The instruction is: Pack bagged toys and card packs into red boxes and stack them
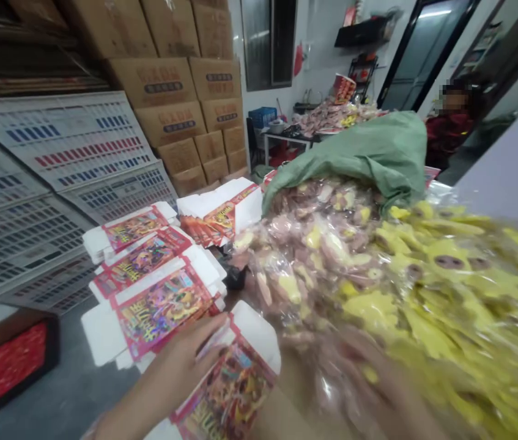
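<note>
My left hand (194, 339) is closed on the edge of a printed red carton (235, 391), with a white flap standing up at its far end. Beneath and beyond that hand lie stacks of flattened cartons (162, 308) in the same print. At the lower right, my right hand (373, 366) is smeared by motion, so its fingers do not show clearly. It is over clear plastic-wrapped pieces (332, 379) at the near side of a pile of pink and yellow wrapped pieces (304, 256). Yellow wrapped pieces (446, 293) lie just right of it.
A green sack (355, 153) spills pink packets behind the pile. More folded cartons (222, 211) stand at the back left. White slatted crates (88, 146) and stacked brown boxes (167, 82) line the left. A person (449, 125) is at the far right.
</note>
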`<state>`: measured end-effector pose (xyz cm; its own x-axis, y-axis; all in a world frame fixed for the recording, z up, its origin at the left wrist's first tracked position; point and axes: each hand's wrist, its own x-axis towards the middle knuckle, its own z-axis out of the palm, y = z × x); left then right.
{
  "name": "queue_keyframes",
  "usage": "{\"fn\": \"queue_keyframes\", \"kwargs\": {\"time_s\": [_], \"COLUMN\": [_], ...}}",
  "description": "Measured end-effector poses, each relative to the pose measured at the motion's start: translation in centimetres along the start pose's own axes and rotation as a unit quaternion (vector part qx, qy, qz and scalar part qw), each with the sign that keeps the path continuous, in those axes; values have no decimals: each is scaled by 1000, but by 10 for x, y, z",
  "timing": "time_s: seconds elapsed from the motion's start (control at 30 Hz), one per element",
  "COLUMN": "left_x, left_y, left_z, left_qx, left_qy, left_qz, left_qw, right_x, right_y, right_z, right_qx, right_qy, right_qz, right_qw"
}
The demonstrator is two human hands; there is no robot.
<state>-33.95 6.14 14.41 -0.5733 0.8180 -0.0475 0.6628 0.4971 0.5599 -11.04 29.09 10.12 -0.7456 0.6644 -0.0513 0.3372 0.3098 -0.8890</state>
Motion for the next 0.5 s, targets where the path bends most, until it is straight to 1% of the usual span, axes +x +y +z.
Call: {"fn": "queue_keyframes", "kwargs": {"time_s": [0.03,0.07,0.1,0.17,0.2,0.23,0.27,0.33,0.4,0.47,0.5], "left_x": [7,14,22,41,52,64,76,104,132,155,163], "left_y": [-6,-13,-20,-38,-48,-57,-66,-79,-85,-84,-82], "left_z": [-13,-27,-41,-69,-81,-91,-100,-113,-118,-116,-113], "left_qx": [-2,-11,-24,-51,-59,-61,-54,-21,15,46,60], "left_qy": [5,10,13,23,32,40,43,38,27,18,8], "left_qz": [-1,-6,-14,-35,-45,-53,-56,-45,-19,12,26], "left_qw": [1000,1000,1000,998,997,996,996,998,999,999,998], "right_x": [36,70,100,152,174,192,209,236,255,267,271], "right_y": [-26,-49,-69,-94,-100,-101,-100,-96,-92,-92,-92], "right_z": [28,59,90,150,174,195,211,230,237,240,240], "right_qx": [38,76,95,104,96,84,68,33,-4,-40,-58], "right_qy": [-60,-109,-150,-178,-185,-183,-179,-165,-164,-191,-210], "right_qz": [-46,-71,-72,-44,-36,-33,-36,-48,-67,-96,-114], "right_qw": [996,989,981,977,977,979,981,985,984,976,969]}}
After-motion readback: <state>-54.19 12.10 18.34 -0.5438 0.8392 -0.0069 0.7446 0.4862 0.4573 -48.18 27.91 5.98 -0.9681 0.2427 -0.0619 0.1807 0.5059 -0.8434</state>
